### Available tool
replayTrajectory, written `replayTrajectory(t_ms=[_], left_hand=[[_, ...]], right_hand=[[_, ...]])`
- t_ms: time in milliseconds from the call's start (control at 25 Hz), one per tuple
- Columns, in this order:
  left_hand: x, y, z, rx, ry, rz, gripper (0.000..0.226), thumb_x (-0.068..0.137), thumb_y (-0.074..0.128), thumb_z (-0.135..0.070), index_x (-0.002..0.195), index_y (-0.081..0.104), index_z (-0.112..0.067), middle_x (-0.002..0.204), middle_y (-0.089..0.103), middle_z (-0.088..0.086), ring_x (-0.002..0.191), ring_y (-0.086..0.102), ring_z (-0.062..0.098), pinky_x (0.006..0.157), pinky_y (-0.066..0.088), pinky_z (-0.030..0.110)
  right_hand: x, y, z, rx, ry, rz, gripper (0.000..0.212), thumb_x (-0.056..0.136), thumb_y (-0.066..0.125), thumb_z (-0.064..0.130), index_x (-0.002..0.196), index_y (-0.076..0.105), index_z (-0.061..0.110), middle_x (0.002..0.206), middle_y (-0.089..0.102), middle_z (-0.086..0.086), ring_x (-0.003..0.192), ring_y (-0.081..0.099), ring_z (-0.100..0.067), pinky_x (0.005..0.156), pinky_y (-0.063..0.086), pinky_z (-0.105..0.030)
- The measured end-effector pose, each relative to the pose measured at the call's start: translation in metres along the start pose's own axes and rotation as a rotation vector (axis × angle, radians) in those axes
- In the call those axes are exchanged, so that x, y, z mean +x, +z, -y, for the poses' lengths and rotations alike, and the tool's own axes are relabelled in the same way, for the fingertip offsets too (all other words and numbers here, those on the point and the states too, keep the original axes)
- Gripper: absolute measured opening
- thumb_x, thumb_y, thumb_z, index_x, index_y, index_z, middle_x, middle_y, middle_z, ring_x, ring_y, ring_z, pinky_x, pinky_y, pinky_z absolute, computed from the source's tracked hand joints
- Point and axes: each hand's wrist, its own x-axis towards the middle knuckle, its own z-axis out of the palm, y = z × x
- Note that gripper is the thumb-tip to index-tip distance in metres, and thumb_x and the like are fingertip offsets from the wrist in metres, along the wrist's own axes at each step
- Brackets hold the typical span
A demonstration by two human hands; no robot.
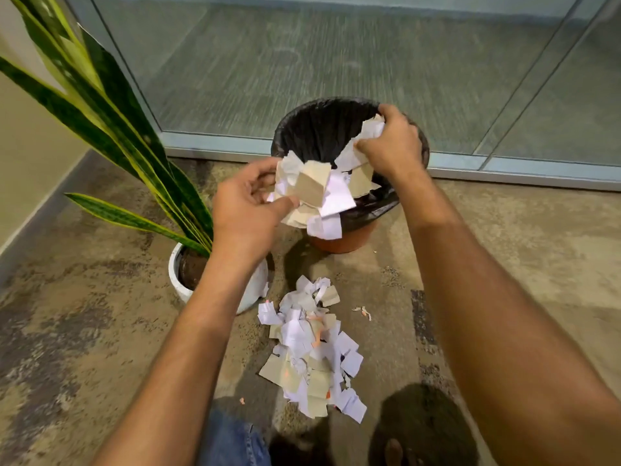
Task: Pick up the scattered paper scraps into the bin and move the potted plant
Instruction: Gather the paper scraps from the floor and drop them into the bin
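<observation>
head view: i take the round orange bin lined with a black plastic bag [336, 136] as my landmark. my left hand [247, 210] is at the bin's near-left rim, fingers and thumb curled around a bunch of white and tan torn paper scraps [314, 193]. my right hand [391, 142] is over the bin's right rim, fingers pinched on a second clump of white and tan scraps [356, 159]. both bundles hang partly over the bin's mouth and partly over its near edge, and a few pieces droop down the outside of the liner.

my judgement on the step in hand: both hands should travel further over the bin's dark opening before the fingers part, since the lowest pieces look likely to slide down the outside. letting go close to the liner should keep the light pieces from fluttering away.

the loose pile of white and tan paper scraps on the floor [312, 344] lies just in front of the bin, toward me, so several more handfuls appear to remain. a small stray bit [363, 311] sits to that pile's right.

the snake plant in a white round pot [178, 277] stands just left of the bin, upright, its striped green-yellow leaves reaching up and away from the bin. it seems not yet moved.
</observation>
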Motion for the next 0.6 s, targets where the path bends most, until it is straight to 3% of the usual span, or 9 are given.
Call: replayTrajectory(t_ms=[80, 160, 280, 400, 480, 520, 600], left_hand=[[0.026, 0.009, -0.011, 0.032, 0.034, -0.023, 0.048, 0.068, 0.076, 0.009, 0.108, 0.064, -0.014, 0.098, 0.069, 0.008, 0.087, 0.064, 0.016, 0.077, 0.058, 0.029], [0.05, 0.02, -0.014, 0.077, 0.064, -0.024, 0.046, 0.068, 0.077, 0.005, 0.105, 0.065, -0.017, 0.092, 0.068, -0.001, 0.082, 0.064, 0.012, 0.078, 0.058, 0.032], [0.085, 0.046, -0.015, 0.184, 0.114, -0.023, 0.044, 0.066, 0.077, 0.004, 0.104, 0.067, -0.016, 0.083, 0.064, -0.011, 0.074, 0.059, -0.001, 0.078, 0.057, 0.026], [0.115, 0.073, -0.015, 0.289, 0.146, -0.04, 0.043, 0.065, 0.077, 0.002, 0.104, 0.069, -0.016, 0.083, 0.064, -0.011, 0.076, 0.06, 0.001, 0.078, 0.054, 0.022], [0.127, 0.082, -0.01, 0.4, 0.147, 0.014, 0.041, 0.068, 0.078, -0.006, 0.107, 0.068, -0.015, 0.092, 0.067, -0.007, 0.084, 0.063, 0.008, 0.082, 0.053, 0.025], [0.129, 0.084, -0.006, 0.469, 0.145, 0.054, 0.044, 0.07, 0.079, -0.013, 0.113, 0.066, -0.016, 0.1, 0.068, -0.005, 0.089, 0.063, 0.01, 0.085, 0.051, 0.025], [0.122, 0.08, 0.004, 0.563, 0.186, 0.099, 0.052, 0.074, 0.079, -0.026, 0.122, 0.061, -0.017, 0.116, 0.066, -0.002, 0.099, 0.061, 0.013, 0.09, 0.047, 0.023]], right_hand=[[0.004, 0.004, -0.002, -0.031, -0.013, 0.081, 0.084, 0.081, 0.071, 0.044, 0.149, 0.029, 0.018, 0.145, 0.045, -0.012, 0.131, 0.045, -0.031, 0.103, 0.038, -0.037], [-0.002, 0.003, -0.008, -0.014, -0.028, -0.015, 0.08, 0.082, 0.067, 0.048, 0.147, 0.032, 0.018, 0.144, 0.044, -0.01, 0.13, 0.046, -0.029, 0.103, 0.038, -0.038], [-0.039, 0.002, -0.03, 0.218, -0.016, -0.295, 0.047, 0.087, 0.062, 0.037, 0.129, 0.054, 0.019, 0.122, 0.061, -0.001, 0.105, 0.06, -0.016, 0.094, 0.046, -0.031], [-0.104, 0.024, -0.066, 0.426, 0.093, -0.404, 0.015, 0.092, 0.059, 0.026, 0.106, 0.064, 0.023, 0.089, 0.064, 0.014, 0.074, 0.057, 0.011, 0.067, 0.047, -0.01], [-0.143, 0.047, -0.097, 0.403, 0.252, -0.325, 0.012, 0.093, 0.058, 0.023, 0.101, 0.066, 0.02, 0.085, 0.065, 0.013, 0.068, 0.055, 0.013, 0.057, 0.041, -0.011], [-0.158, 0.059, -0.115, 0.326, 0.323, -0.203, 0.013, 0.094, 0.058, 0.023, 0.102, 0.067, 0.018, 0.087, 0.067, 0.009, 0.068, 0.055, 0.01, 0.058, 0.04, -0.013], [-0.185, 0.077, -0.151, 0.197, 0.427, 0.219, 0.017, 0.093, 0.06, 0.022, 0.106, 0.066, 0.013, 0.093, 0.069, -0.001, 0.074, 0.058, -0.006, 0.065, 0.05, -0.024]])
